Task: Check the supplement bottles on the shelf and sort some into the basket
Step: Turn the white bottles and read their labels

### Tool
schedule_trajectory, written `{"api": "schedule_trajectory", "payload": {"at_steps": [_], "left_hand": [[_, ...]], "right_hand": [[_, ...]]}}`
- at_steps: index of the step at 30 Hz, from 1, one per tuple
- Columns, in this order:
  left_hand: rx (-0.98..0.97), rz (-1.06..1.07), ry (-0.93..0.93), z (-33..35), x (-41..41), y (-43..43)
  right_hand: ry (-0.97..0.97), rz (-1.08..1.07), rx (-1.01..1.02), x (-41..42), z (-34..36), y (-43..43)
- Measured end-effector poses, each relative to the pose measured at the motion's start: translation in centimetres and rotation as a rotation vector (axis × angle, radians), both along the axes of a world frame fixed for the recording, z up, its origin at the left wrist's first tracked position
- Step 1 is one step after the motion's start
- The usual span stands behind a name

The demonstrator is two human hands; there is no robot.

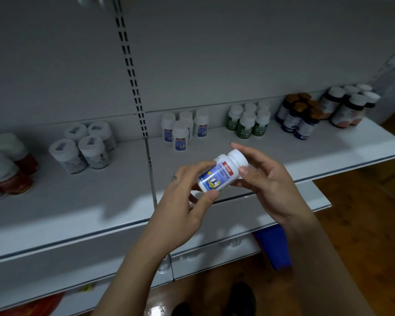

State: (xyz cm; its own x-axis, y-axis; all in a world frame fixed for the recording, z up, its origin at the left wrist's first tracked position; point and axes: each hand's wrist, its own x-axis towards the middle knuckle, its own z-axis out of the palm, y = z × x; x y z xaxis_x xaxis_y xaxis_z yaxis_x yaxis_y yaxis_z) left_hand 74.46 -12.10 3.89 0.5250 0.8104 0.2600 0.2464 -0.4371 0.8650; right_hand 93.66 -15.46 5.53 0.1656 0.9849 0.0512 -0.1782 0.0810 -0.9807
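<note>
A small white supplement bottle (222,171) with a blue and red label lies tilted between both my hands, cap pointing up and right. My left hand (187,201) pinches its lower end with thumb and fingers. My right hand (267,179) holds the cap end, thumb on the cap's side. They hover over the front of the white shelf (100,201). Behind them stand several matching blue-label bottles (183,130). A blue basket (275,245) shows partly under the lower shelf.
On the shelf stand groups of bottles: red-label ones (7,165) at far left, white jars (87,147), green-label bottles (249,120), dark bottles with brown caps (299,117), and dark bottles with white caps (349,106). Wooden floor (363,224) lies to the right.
</note>
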Motion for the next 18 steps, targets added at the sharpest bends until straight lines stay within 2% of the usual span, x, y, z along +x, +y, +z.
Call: {"api": "schedule_trajectory", "payload": {"at_steps": [4,13,18], "left_hand": [[-0.006,-0.008,0.065,0.2,1.4,-0.2],[0.059,0.081,0.076,0.1,2.6,-0.6],[0.024,0.114,0.076,0.4,2.2,-0.8]], "right_hand": [[-0.003,-0.006,-0.001,1.4,0.0,-0.4],[-0.037,0.01,-0.028,2.6,0.3,0.0],[-0.082,-0.032,-0.093,1.4,0.4,1.2]]}}
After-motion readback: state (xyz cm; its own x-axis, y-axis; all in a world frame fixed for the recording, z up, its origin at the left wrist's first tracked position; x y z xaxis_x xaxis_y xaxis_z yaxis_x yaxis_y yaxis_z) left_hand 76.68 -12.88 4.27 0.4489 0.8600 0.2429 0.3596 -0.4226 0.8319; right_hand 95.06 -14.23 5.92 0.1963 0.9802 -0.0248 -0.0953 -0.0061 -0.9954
